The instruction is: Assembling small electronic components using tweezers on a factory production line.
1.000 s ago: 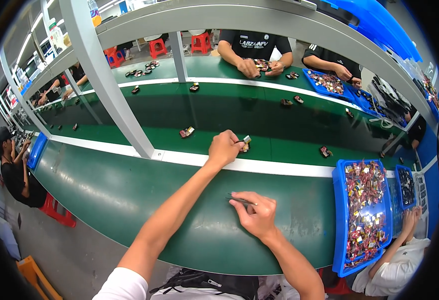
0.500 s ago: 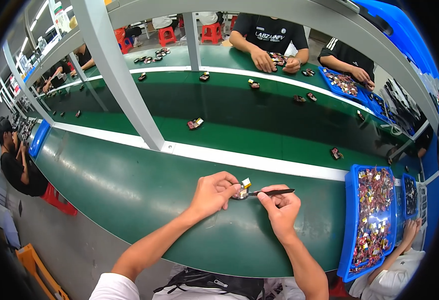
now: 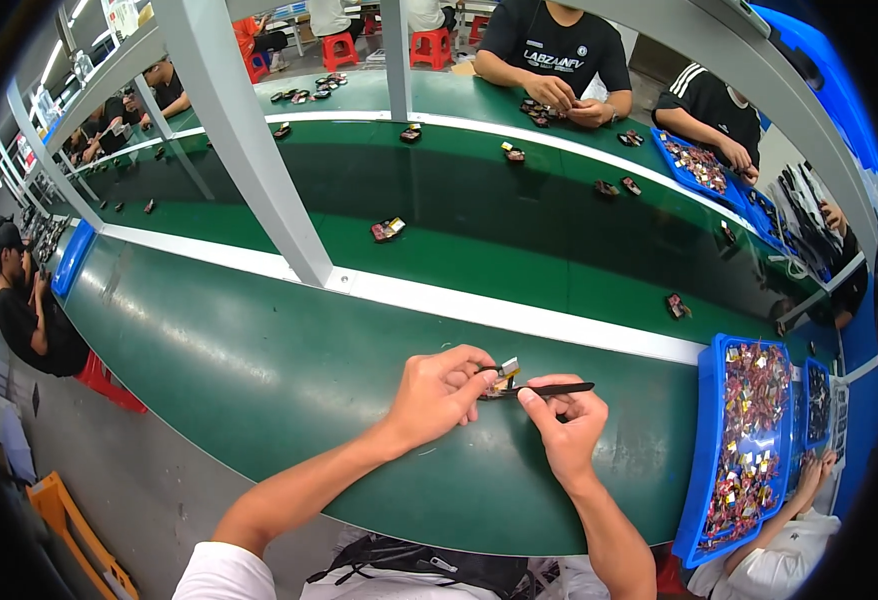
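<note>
My left hand (image 3: 441, 395) pinches a small dark electronic assembly (image 3: 497, 391) above the green tabletop (image 3: 289, 370). A little white and yellow piece (image 3: 508, 370), looking like a pouch battery, sticks up from the assembly. My right hand (image 3: 569, 425) is closed round slim black tweezers (image 3: 557, 388), held almost level. Their tip meets the assembly near my left fingertips. The fingers hide much of the assembly, so its details are hard to make out.
A blue tray (image 3: 704, 440) heaped with small wired parts stands to my right. Beyond a white rail (image 3: 519, 325), a dark green conveyor belt (image 3: 479, 245) carries scattered assemblies. A grey metal post (image 3: 249, 140) rises at the rail. Co-workers sit across the belt and at both sides.
The assembly is tilted more, its white and yellow piece now higher and further right. The tweezers have shifted slightly right and lie more level. Across the belt, a co-worker's hands have moved.
</note>
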The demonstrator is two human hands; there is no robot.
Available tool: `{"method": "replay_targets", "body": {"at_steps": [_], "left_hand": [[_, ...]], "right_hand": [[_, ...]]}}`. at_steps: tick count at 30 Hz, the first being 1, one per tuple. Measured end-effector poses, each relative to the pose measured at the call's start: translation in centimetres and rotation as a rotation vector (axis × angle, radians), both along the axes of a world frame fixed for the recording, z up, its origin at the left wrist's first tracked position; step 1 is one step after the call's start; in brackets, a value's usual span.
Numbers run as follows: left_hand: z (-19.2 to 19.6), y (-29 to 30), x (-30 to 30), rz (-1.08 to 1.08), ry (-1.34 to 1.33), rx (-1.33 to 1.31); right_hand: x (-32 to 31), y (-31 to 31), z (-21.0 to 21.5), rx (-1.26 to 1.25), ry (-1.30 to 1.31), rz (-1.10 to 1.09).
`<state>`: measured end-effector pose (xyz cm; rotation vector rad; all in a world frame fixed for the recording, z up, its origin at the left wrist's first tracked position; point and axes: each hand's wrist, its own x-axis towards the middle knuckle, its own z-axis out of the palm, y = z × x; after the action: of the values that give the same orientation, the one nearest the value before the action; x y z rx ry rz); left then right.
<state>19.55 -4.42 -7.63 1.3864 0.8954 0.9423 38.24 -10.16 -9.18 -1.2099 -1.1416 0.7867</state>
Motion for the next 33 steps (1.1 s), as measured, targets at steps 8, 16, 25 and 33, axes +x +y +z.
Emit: {"method": "replay_targets", "body": {"at_steps": [8,16,25,33], "left_hand": [[-0.8,-0.4,0.3,0.013,-0.011,0.09],[-0.9,-0.5,0.4,0.027,0.0,0.193],[-0.9,-0.4,0.2,0.042,0.023,0.285],[-1.0,0.3,-0.3,-0.06,-0.13,-0.054]], "right_hand": [[0.0,-0.4,1.1,-0.154,0.188,0.062],[0.5,-0.3,1.2,-0.215,0.292,0.08],[0.6,-0.2,1.1,-0.194,0.289,0.127],[0.7,-0.2,1.3,-0.205,0.293,0.138]]}}
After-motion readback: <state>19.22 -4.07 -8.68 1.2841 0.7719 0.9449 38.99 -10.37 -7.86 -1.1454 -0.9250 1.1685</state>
